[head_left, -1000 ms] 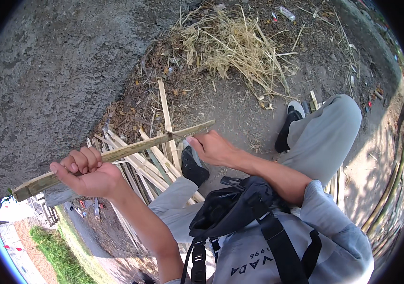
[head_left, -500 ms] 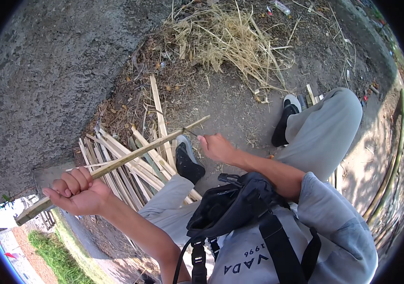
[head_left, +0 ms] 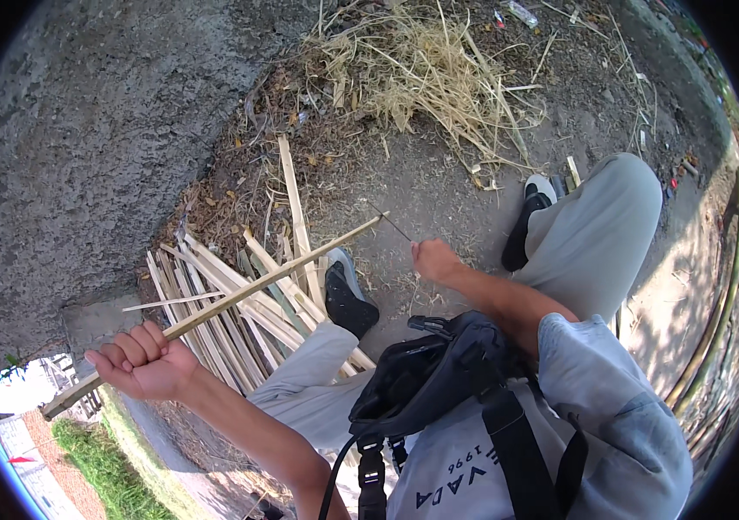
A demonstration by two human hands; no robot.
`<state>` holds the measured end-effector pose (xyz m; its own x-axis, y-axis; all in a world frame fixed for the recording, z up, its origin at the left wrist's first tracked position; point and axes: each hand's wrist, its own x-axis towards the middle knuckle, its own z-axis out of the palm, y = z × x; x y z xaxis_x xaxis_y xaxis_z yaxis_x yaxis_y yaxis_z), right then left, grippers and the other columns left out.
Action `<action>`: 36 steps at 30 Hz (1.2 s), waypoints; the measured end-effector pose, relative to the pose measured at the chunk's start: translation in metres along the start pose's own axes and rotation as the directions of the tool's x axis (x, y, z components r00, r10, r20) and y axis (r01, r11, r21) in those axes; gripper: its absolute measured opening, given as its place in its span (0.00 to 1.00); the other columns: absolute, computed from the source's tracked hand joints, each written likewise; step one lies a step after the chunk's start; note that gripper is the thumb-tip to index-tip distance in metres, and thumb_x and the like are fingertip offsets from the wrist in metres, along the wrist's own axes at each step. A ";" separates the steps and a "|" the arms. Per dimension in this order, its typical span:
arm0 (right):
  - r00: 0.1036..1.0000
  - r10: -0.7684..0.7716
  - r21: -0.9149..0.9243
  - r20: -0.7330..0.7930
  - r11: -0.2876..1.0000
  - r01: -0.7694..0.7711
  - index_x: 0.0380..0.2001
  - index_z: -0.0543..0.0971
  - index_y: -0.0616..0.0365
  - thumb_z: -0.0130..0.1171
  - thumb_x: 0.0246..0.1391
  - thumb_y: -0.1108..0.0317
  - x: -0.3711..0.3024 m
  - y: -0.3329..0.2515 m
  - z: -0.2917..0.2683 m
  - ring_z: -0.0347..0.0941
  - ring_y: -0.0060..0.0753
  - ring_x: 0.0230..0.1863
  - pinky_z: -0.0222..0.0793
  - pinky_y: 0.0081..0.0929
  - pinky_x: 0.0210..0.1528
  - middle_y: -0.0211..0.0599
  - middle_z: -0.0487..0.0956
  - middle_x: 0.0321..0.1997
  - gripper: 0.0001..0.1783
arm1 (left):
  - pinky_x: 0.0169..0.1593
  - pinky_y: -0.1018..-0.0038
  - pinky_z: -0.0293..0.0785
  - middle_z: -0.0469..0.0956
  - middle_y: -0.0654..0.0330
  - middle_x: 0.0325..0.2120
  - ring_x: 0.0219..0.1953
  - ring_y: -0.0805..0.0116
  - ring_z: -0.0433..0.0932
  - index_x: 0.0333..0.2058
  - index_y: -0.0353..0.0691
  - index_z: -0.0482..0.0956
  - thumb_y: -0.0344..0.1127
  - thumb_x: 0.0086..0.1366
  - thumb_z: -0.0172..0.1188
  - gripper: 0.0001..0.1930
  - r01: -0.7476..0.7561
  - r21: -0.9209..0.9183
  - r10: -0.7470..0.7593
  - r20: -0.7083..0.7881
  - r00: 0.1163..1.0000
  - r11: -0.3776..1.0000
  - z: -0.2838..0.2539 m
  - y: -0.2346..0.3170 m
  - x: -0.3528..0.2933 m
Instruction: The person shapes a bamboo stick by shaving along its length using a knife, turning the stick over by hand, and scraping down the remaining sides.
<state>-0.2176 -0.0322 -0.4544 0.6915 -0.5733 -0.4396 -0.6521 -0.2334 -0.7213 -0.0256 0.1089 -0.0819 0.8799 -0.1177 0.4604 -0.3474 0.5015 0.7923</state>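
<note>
A long, split bamboo strip (head_left: 274, 277) slants across the view, its far end up near the middle. My left hand (head_left: 146, 362) is closed in a fist around it near its lower left end. Off to the right, my right hand (head_left: 435, 261) grips a knife (head_left: 398, 230) with a thin dark blade; the handle is hidden in the fingers. That blade crosses the strip's far tip. Below the strip, a pile of pale split strips (head_left: 206, 328) lies on the ground beside my left shoe (head_left: 348, 299).
A rough grey concrete block (head_left: 118, 113) rises at the left. Dry fibrous shavings (head_left: 434, 74) are heaped on the dirt ahead. Long poles (head_left: 727, 286) lie along the right. A black bag (head_left: 421, 364) hangs at my front, and my right knee (head_left: 625, 199) is bent.
My right hand has moved right, away from me along the strip, drawing the blade to its far tip. My left hand keeps its hold, and the strip has shifted slightly.
</note>
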 end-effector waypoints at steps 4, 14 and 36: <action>0.989 -0.149 0.054 -0.025 0.987 0.150 0.28 0.80 0.66 0.39 0.64 0.54 -0.033 -0.076 -0.016 0.75 0.67 0.31 0.72 0.54 0.41 0.64 0.76 0.25 0.28 | 0.16 0.78 0.36 0.43 0.72 0.07 0.11 0.80 0.38 0.14 0.53 0.48 0.44 0.71 0.45 0.25 -0.018 -0.011 0.018 0.011 1.000 1.000 -0.004 0.010 -0.002; 0.995 -0.104 0.004 0.003 0.995 0.104 0.27 0.79 0.65 0.39 0.64 0.54 -0.026 -0.047 -0.008 0.75 0.65 0.30 0.73 0.53 0.38 0.62 0.77 0.26 0.27 | 0.15 0.81 0.48 0.53 0.72 0.03 0.07 0.81 0.49 0.12 0.54 0.52 0.48 0.70 0.44 0.25 0.208 -0.268 0.021 0.657 0.754 0.941 -0.028 0.003 0.006; 1.000 0.005 -0.104 0.014 0.995 -0.003 0.32 0.77 0.65 0.39 0.64 0.52 -0.009 0.007 0.008 0.75 0.65 0.30 0.72 0.55 0.37 0.59 0.78 0.26 0.26 | 0.13 0.86 0.48 0.55 0.75 0.02 0.04 0.85 0.49 0.10 0.55 0.53 0.38 0.61 0.53 0.24 0.257 -0.300 0.035 0.710 0.703 0.919 -0.024 -0.002 0.008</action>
<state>-0.2256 -0.0225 -0.4598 0.6925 -0.5634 -0.4506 -0.6834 -0.3121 -0.6600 -0.0105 0.1278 -0.0894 0.3764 -0.6740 0.6357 0.0046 0.6875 0.7262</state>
